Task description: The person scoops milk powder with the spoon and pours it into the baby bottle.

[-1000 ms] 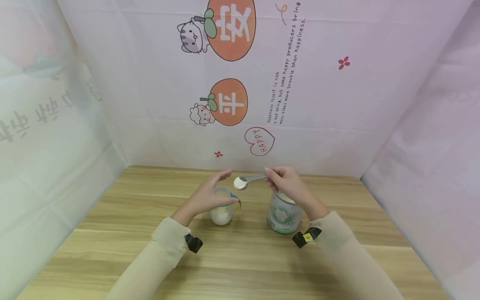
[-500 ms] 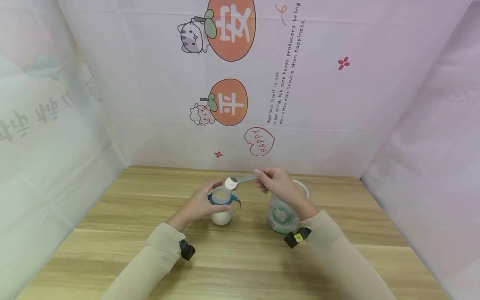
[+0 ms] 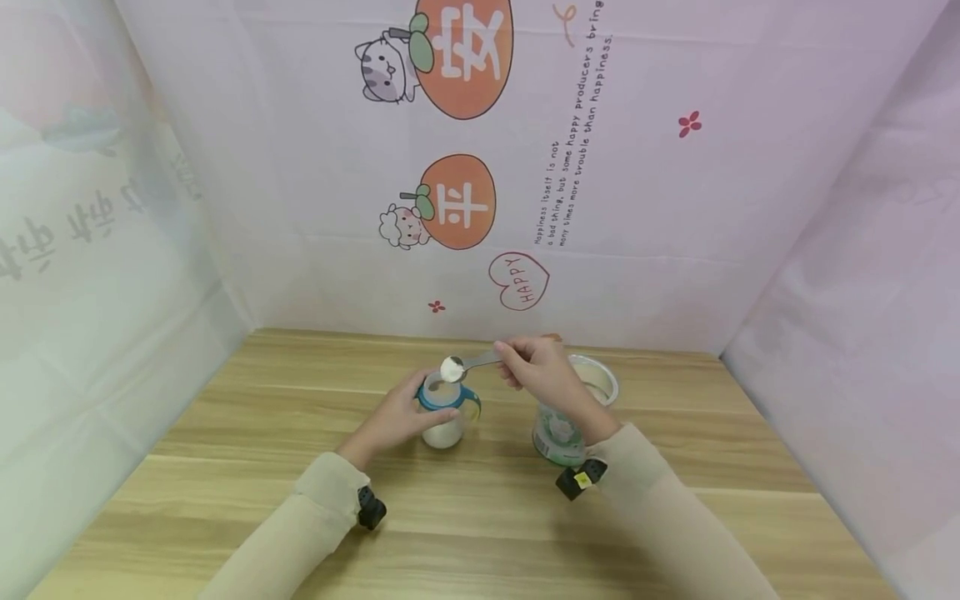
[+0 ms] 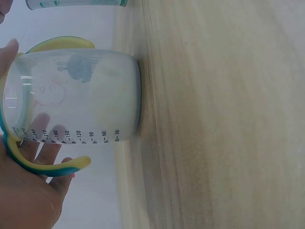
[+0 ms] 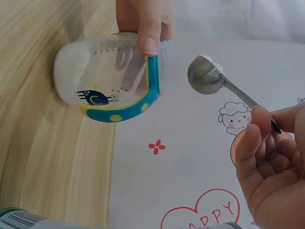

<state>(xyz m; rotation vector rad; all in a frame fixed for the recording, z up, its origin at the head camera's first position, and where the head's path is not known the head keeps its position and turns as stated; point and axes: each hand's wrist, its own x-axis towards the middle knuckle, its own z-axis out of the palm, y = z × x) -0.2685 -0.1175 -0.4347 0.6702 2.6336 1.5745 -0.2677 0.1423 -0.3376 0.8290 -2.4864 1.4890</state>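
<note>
My left hand (image 3: 390,423) grips a clear baby bottle (image 3: 443,432) near its top, thumb on the blue-and-yellow handle ring (image 5: 153,76). The bottle stands upright on the table, uncapped, with white contents (image 4: 112,95) in its lower part. My right hand (image 3: 542,375) pinches the handle of a metal measuring spoon (image 5: 207,78) between thumb and fingers. White powder (image 3: 452,369) is heaped in the spoon's bowl, just above the bottle's mouth. Below and beside my right forearm stands an open can (image 3: 558,437), partly hidden by it.
The wooden table (image 3: 450,533) carries the bottle and the can. A printed cloth (image 3: 637,250) hangs behind the table's back edge, with more cloth at the left and right sides.
My right hand has carried the powder-filled spoon leftward, from above the can to over the bottle. My left hand, spread beside the bottle earlier, has closed around its upper part.
</note>
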